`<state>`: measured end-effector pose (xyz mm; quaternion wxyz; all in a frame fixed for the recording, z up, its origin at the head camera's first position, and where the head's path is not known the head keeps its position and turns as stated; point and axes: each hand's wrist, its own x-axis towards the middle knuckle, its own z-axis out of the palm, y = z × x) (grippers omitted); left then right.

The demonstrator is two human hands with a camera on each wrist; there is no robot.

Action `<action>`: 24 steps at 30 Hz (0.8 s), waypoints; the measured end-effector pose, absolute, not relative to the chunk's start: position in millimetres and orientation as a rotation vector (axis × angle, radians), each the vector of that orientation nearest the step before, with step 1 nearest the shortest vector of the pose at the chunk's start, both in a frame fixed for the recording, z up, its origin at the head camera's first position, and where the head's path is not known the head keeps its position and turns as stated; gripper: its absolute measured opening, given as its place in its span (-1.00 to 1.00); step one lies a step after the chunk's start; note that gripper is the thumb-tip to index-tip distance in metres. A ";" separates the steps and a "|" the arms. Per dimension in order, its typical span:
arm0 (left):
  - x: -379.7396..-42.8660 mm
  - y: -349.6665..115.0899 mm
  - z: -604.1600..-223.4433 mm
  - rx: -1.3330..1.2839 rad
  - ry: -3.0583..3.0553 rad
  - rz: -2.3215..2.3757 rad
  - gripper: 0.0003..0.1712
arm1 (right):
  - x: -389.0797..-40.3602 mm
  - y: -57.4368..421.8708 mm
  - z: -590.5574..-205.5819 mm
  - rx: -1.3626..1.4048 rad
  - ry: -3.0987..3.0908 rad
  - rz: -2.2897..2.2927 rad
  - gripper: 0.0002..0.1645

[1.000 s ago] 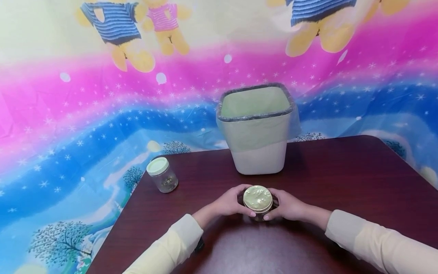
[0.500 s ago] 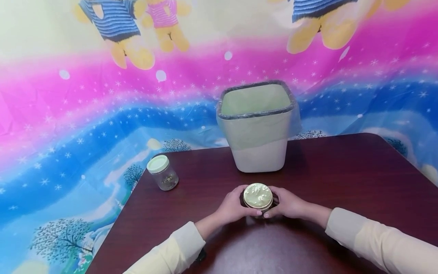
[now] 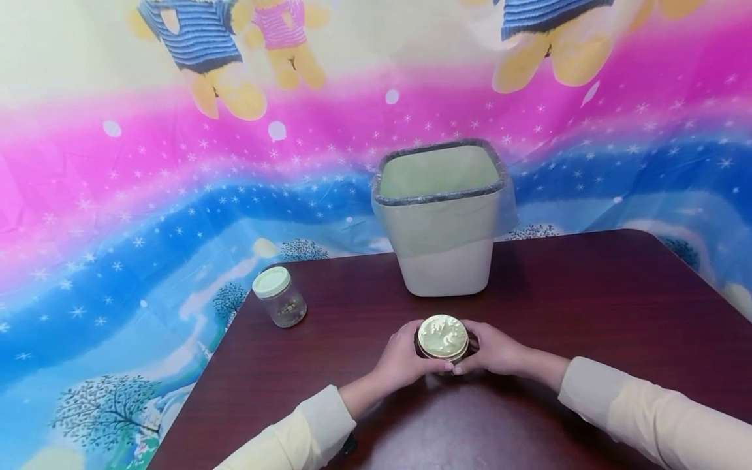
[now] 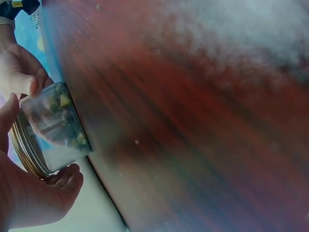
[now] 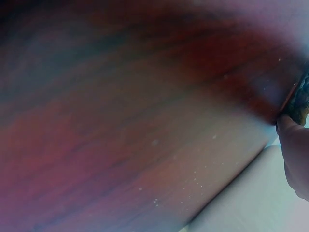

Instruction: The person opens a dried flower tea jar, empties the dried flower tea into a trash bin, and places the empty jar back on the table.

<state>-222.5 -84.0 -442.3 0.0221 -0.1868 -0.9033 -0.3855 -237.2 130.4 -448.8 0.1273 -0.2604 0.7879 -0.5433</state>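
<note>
A clear jar [image 4: 53, 128] with a gold lid [image 3: 443, 336] stands near the middle of the table, held from both sides. My left hand [image 3: 402, 358] curls round its left side, the thumb across the front. From the other side my right hand [image 3: 496, 349] grips it, its thumb tip close to the left one. Through the jar's wall in the left wrist view, dark and yellowish-green pieces show at the bottom. Only the fingers [image 5: 294, 154] of the right hand and a sliver of the jar appear in the right wrist view.
Behind the hands stands a pale waste bin [image 3: 449, 261] lined with a thin bag. A second clear jar [image 3: 288, 312] with a pale lid and a little content sits at the table's left edge. The dark red table [image 3: 587, 294] backs onto a printed cloth [image 3: 176, 163].
The left hand has shifted slightly round the jar, its thumb sliding right toward the right thumb. The jar and right hand keep nearly the same place; the whole view has moved a little.
</note>
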 end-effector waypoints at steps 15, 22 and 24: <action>-236.9 -99.4 -437.4 -0.755 -2.875 -1.169 0.18 | -237.8 130.7 -450.9 -0.737 2.318 -1.570 0.07; -261.5 -109.3 -439.4 -1.059 -2.813 -1.649 0.08 | -237.7 130.7 -450.5 -0.727 2.331 -1.563 0.07; -267.2 -110.6 -441.4 -1.143 -2.768 -1.820 0.03 | -237.5 130.2 -451.2 -0.738 2.322 -1.564 0.06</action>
